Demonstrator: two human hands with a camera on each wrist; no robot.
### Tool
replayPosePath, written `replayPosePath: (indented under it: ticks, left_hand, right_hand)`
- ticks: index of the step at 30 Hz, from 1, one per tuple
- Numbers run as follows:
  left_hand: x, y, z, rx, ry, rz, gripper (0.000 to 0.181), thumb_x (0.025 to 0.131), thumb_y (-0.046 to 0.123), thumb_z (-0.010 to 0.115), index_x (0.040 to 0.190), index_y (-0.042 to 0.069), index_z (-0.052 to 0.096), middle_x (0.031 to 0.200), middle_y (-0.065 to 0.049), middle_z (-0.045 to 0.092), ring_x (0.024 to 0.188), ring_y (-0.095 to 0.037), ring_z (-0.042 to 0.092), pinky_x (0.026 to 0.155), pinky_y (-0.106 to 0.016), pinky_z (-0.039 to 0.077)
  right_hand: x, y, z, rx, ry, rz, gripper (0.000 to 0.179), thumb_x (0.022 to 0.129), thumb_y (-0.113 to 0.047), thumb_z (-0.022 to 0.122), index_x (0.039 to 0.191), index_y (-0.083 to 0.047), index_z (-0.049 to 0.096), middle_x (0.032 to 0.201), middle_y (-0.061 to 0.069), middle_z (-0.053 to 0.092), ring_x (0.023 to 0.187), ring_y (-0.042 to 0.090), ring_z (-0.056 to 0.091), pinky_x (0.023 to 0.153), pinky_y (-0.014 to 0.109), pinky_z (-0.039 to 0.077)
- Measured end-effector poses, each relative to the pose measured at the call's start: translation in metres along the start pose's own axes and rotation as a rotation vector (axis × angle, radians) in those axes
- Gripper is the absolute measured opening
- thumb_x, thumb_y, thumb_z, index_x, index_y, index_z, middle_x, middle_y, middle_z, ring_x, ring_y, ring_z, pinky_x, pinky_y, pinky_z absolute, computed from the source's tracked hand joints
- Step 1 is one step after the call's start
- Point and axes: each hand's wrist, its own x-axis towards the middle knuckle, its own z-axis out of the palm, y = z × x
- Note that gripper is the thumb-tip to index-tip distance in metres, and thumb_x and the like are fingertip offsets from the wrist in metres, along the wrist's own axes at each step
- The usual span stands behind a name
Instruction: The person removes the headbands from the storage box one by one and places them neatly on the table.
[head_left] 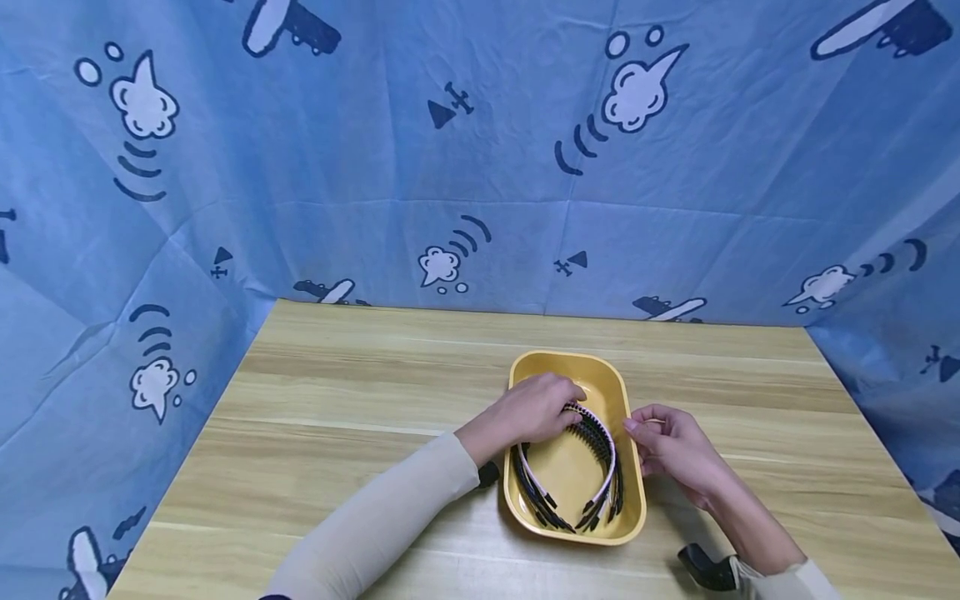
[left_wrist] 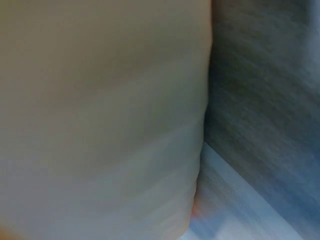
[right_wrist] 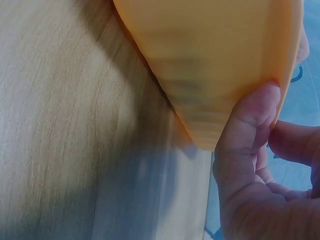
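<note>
On the wooden table (head_left: 360,392), a yellow tray (head_left: 566,483) holds nested headbands (head_left: 597,437)

The left hand (head_left: 542,408) reaches over the tray's left rim and pinches the black and white headbands at their curved top, their ends lying toward the near side; the right hand (head_left: 678,450) pinches the tray's right rim between thumb and fingers

Readable text, brands, numbers: none in any view
Blue curtain (head_left: 510,167): wordless printed marks, repeated across the cloth
Curved strokes (head_left: 142,172): dark, stacked beside white cloud shapes (head_left: 144,102)
Triangles (head_left: 440,113): small, solid dark, paired with barred marks (head_left: 458,98)
</note>
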Motion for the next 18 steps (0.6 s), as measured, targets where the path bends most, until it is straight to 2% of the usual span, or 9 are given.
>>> replayPosePath:
  ticks: [5, 7, 13, 18]
  left_hand:
    - [-0.0001, -0.0014, 0.0006, -0.005, 0.051, 0.024, 0.010, 0.100, 0.023, 0.072, 0.103, 0.018, 0.080, 0.095, 0.004, 0.078, 0.082, -0.007, 0.067, 0.073, -0.020, 0.054]
    - [-0.0003, -0.0024, 0.0017, -0.004, 0.074, 0.038, 0.010, 0.101, 0.021, 0.071, 0.097, 0.019, 0.081, 0.091, 0.005, 0.077, 0.079, -0.006, 0.066, 0.069, -0.019, 0.052]
    - [-0.0025, -0.0050, 0.0038, 0.014, 0.130, 0.064, 0.013, 0.100, 0.019, 0.071, 0.105, 0.021, 0.083, 0.094, 0.006, 0.077, 0.086, -0.007, 0.070, 0.075, -0.017, 0.056]
    - [-0.0036, -0.0057, 0.0041, 0.023, 0.153, 0.082, 0.020, 0.099, 0.013, 0.071, 0.112, 0.023, 0.083, 0.097, 0.006, 0.076, 0.088, -0.006, 0.070, 0.075, -0.014, 0.055]
  right_hand:
    - [0.0012, -0.0012, 0.0012, 0.002, -0.003, -0.002, 0.030, 0.108, -0.012, 0.055, 0.124, 0.012, 0.048, 0.079, -0.003, 0.060, 0.069, 0.008, 0.059, 0.062, 0.030, 0.061]
    - [0.0018, -0.0010, 0.0017, 0.000, -0.004, -0.005, 0.030, 0.108, -0.012, 0.056, 0.124, 0.012, 0.049, 0.079, -0.003, 0.059, 0.069, 0.008, 0.059, 0.062, 0.030, 0.060]
    - [0.0032, -0.0015, 0.0018, 0.005, -0.006, -0.011, 0.030, 0.108, -0.012, 0.055, 0.124, 0.013, 0.048, 0.079, -0.004, 0.061, 0.069, 0.007, 0.059, 0.062, 0.030, 0.060]
    - [0.0043, -0.0012, 0.0014, 0.001, 0.001, -0.008, 0.030, 0.108, -0.012, 0.054, 0.125, 0.013, 0.048, 0.080, -0.004, 0.063, 0.069, 0.008, 0.061, 0.062, 0.030, 0.060]
